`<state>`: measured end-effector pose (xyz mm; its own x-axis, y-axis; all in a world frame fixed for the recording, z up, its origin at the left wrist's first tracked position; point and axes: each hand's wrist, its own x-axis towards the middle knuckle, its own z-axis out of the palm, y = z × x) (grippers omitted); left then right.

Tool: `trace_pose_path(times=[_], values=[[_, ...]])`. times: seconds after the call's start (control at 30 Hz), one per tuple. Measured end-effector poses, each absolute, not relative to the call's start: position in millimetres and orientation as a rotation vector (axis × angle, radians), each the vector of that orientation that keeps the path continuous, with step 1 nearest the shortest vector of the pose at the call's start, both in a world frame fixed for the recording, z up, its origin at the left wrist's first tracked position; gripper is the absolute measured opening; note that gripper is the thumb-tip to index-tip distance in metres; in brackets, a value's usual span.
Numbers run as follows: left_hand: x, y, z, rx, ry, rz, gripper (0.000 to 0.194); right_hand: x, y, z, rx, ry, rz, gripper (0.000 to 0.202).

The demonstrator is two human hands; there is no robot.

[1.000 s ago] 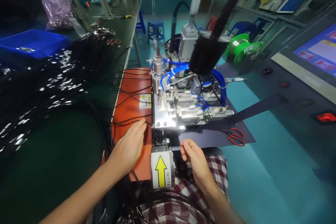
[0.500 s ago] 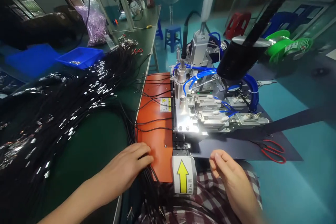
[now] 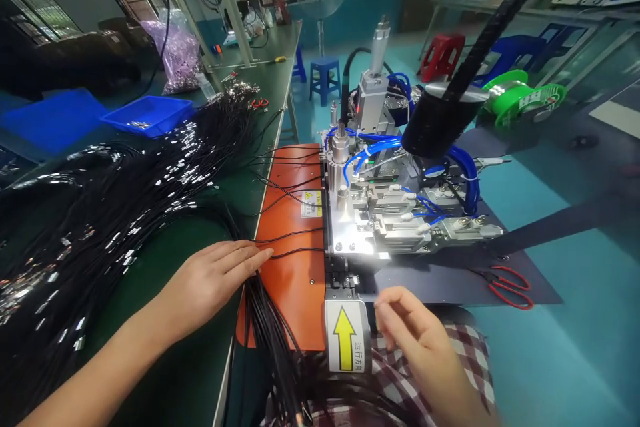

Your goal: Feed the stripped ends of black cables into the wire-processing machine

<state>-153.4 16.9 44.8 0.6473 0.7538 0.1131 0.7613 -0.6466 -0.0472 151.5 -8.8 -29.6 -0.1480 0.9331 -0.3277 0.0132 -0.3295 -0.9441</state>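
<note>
My left hand (image 3: 215, 277) lies over a bundle of thin black cables (image 3: 265, 320) at the left edge of the orange plate (image 3: 300, 280). Its fingers are stretched out, and the fingertips rest near the plate. The bundle runs from the green table down towards my lap. My right hand (image 3: 413, 333) hovers right of the yellow arrow label (image 3: 345, 337), thumb and fingertips drawn together, with nothing visible between them. Several single cables cross the plate into the metal machine (image 3: 390, 213), which has blue air tubes.
A large heap of black cables (image 3: 115, 207) with shiny ends covers the green table at left, beside a blue tray (image 3: 150, 113). Red-handled scissors (image 3: 510, 287) lie on the machine's base at right. A black lamp (image 3: 443, 121) hangs over the machine; a green spool (image 3: 523, 97) stands behind.
My left hand has moved up and left along the cable bundle, its fingers straightening. My right hand has come left towards the arrow label. The camera view has shifted slightly.
</note>
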Motion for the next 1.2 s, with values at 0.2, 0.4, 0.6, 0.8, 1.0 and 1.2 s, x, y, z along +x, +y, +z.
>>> trace_pose_path(times=[0.2, 0.4, 0.6, 0.8, 1.0, 1.2], values=[[-113.7, -1.9, 17.7, -2.808, -1.160, -0.272, 0.031, 138.8, -16.2, -27.8, -1.069, -1.474, 1.503, 0.040], [-115.1, -1.0, 8.3, -2.645, -1.326, -0.365, 0.028, 147.2, -15.4, -29.6, -0.840, -1.427, 1.422, 0.041], [-114.7, -0.9, 7.8, -2.612, -1.410, -0.219, 0.025, 151.2, -10.1, -26.9, -0.766, -1.512, 1.365, 0.034], [-101.6, -3.5, 14.2, -2.460, -1.649, 0.302, 0.047, 145.6, -15.7, -26.9, -0.751, -1.566, 1.383, 0.068], [-82.4, -2.4, 24.3, -2.510, -1.676, 0.358, 0.049, 144.6, -10.3, -14.7, -0.652, -1.942, 1.094, 0.025], [-76.9, -13.9, 24.3, -2.938, -1.630, -0.024, 0.055, 141.9, -7.4, -14.6, -0.718, -1.834, 1.123, 0.021]])
